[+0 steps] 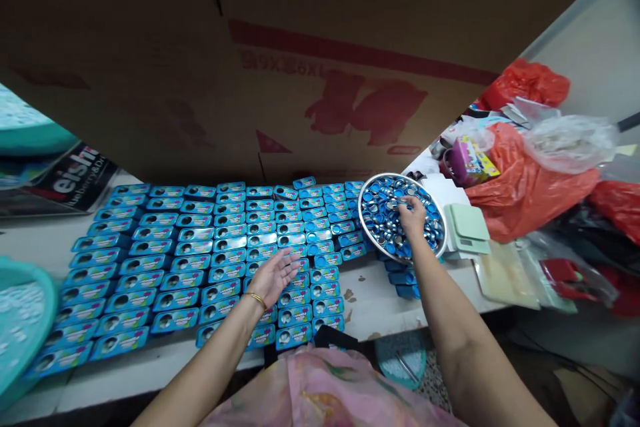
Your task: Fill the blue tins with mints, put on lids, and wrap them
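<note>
Rows of small blue tins (188, 248) cover the table, many with a round opening showing white pieces inside; some at the right of the rows have blue caps on. Above the middle rows, my left hand (274, 275) is palm up with its fingers spread and nothing in it; a gold bangle is on that wrist. A round metal tray (442, 244) heaped with blue and silver caps (384, 208) stands at the right end of the rows. My right hand (413, 213) reaches into the caps, its fingers pinched on what looks like a cap.
A large cardboard box (280, 100) stands behind the rows. Teal basins (47, 327) with white pieces are at the left. To the right are a pale green scale (467, 223), red plastic bags (540, 193) and clear bags. Another basin (417, 373) sits below the table.
</note>
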Motion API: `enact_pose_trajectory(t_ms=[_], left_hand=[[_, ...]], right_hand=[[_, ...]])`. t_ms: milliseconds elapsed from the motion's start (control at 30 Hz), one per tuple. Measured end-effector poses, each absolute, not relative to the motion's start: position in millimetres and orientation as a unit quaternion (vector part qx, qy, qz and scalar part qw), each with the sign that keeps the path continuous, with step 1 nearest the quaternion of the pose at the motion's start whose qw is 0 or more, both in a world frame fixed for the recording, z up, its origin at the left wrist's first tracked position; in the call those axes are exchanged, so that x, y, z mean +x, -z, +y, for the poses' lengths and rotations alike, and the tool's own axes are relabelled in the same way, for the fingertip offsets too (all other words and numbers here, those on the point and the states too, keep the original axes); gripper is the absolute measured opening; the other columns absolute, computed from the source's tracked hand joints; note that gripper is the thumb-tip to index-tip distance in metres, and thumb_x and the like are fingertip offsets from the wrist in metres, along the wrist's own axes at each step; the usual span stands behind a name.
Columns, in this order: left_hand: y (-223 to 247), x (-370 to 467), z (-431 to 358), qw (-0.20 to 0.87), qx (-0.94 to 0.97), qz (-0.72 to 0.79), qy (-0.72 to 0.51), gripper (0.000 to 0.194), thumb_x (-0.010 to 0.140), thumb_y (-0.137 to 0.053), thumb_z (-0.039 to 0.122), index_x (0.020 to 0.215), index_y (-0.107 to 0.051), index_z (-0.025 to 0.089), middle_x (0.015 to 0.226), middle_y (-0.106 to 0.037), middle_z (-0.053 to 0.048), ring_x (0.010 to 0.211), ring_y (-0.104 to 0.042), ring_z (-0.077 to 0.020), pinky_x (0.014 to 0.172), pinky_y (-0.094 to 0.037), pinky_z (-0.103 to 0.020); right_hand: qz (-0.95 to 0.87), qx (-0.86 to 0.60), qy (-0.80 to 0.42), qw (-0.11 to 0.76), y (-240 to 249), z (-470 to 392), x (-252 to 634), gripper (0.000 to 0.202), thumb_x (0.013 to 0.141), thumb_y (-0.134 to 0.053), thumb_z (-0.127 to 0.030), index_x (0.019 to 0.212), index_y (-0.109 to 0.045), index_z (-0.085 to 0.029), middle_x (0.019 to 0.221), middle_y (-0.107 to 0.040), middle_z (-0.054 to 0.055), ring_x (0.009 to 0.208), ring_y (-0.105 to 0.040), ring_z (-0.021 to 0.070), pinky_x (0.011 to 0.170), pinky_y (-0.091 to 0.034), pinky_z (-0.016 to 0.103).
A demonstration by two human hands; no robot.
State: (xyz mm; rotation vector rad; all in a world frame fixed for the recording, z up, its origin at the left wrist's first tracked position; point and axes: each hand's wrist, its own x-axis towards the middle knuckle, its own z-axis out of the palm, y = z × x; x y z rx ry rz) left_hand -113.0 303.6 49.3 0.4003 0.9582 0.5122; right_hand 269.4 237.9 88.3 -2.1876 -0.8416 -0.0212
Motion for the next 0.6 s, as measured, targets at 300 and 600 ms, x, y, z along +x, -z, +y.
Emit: enact_pose_trajectory(t_ms=[300,600], left_hand=[[-69.3,-54.1,312.1,0.94,0.06,0.279,-0.187,0.04,0.075,-0.051,0.045,0.104,-0.054,0.019,0.107,-0.058,-0.011,0.095,-0.057,-0.0246,0.08,-0.044,-0.04],[-40.7,-84.1,326.6,0.906,-0.088,0.306,-0.279,0.017,0.079,-0.044,0.025,0.078,-0.054,0.012,0.073,-0.058,-0.004,0.069,-0.058,-0.0129,0.064,-0.047,-0.023]], right_hand=[[-0.429,-0.669,-0.19,0.577,-112.1,276.1,128.8,0.021,0.071,-0.045,-0.025,0.087,-0.058,-0.02,0.078,-0.057,-0.001,0.053,-0.05,0.009,0.051,-0.041,0.024],[-0.759,-0.588,-0.091,0.263,-61.4,289.6,1.6,0.02,0.079,-0.048,-0.021,0.096,-0.058,-0.021,0.104,-0.054,0.006,0.101,-0.043,0.0203,0.088,-0.033,0.038]])
